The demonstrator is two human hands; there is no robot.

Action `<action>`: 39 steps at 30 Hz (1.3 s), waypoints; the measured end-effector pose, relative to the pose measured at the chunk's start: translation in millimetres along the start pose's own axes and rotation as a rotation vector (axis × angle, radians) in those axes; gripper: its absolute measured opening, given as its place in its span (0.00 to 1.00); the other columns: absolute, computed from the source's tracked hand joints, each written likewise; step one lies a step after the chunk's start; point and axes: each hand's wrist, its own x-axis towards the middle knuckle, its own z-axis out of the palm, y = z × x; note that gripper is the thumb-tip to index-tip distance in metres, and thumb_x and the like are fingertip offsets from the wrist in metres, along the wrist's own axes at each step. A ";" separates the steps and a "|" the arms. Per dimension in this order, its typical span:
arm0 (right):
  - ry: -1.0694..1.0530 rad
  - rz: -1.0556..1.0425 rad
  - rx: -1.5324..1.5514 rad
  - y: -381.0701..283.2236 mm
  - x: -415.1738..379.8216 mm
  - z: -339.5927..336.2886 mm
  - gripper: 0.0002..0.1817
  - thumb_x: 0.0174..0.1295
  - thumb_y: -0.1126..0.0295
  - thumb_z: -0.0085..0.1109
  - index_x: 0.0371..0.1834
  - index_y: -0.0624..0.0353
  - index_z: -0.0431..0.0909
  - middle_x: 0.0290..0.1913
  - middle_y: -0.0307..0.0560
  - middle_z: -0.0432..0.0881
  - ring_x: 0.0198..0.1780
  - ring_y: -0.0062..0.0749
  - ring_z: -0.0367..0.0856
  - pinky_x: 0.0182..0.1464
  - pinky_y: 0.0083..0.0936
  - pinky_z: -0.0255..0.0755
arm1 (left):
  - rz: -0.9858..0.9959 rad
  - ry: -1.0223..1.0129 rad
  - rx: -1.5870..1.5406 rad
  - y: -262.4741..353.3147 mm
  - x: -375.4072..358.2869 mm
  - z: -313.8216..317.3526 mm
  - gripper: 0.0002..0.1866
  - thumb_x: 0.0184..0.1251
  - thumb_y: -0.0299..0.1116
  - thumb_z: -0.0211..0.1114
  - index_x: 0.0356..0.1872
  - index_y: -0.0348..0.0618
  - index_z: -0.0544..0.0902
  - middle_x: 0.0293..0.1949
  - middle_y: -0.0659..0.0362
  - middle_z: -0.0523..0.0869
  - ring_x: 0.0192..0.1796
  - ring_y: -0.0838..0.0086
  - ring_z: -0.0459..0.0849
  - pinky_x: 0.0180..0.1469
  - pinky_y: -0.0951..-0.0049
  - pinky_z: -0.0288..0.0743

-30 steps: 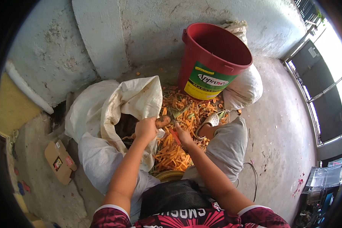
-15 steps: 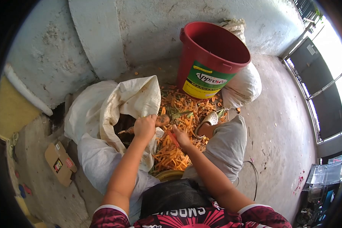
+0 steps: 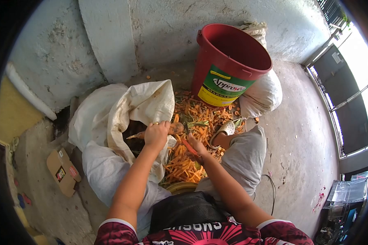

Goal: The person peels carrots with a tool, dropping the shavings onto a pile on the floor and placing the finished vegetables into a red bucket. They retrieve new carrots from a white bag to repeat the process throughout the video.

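1. The concrete floor (image 3: pixel 302 122) and pale wall (image 3: pixel 159 28) enclose you; a red bucket (image 3: pixel 229 61) stands beyond your hands.
2. A white sack (image 3: pixel 139 104) gapes just left of your left hand (image 3: pixel 156 134), likely within reach for more.
3. Peelings (image 3: pixel 188 163) lie heaped under both hands.
4. Your left hand is closed around a carrot (image 3: pixel 175 128), steadying it.
5. Your right hand (image 3: pixel 197 145) pinches a red peeler (image 3: pixel 189 147) beside it.

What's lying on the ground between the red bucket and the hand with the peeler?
In the head view, a heap of orange carrot peelings with a few green scraps covers the floor between the red bucket and the right hand.
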 end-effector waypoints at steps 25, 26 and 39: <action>-0.029 -0.251 0.000 26.4 43.6 -6.3 0.31 0.58 0.46 0.42 0.26 0.71 0.74 0.20 0.44 0.72 0.18 0.26 0.66 0.23 0.24 0.61 | -0.264 -0.584 -0.619 -4.4 1.2 6.6 0.15 0.34 0.34 0.61 0.26 0.34 0.76 0.24 0.46 0.79 0.31 0.56 0.79 0.35 0.65 0.74; -0.024 -0.264 0.033 28.6 46.1 -5.2 0.31 0.58 0.46 0.43 0.25 0.71 0.74 0.20 0.45 0.72 0.18 0.26 0.66 0.23 0.24 0.61 | -0.252 -0.558 -0.586 -4.4 0.8 6.9 0.15 0.35 0.34 0.61 0.26 0.34 0.76 0.23 0.46 0.79 0.31 0.56 0.79 0.35 0.65 0.74; -0.128 -0.187 -0.035 17.6 23.0 -5.4 0.31 0.61 0.47 0.35 0.32 0.69 0.75 0.18 0.44 0.71 0.15 0.24 0.66 0.18 0.22 0.61 | -0.030 -0.316 -0.194 -5.1 -1.4 -5.9 0.11 0.39 0.25 0.61 0.28 0.40 0.72 0.25 0.53 0.79 0.29 0.61 0.79 0.31 0.67 0.72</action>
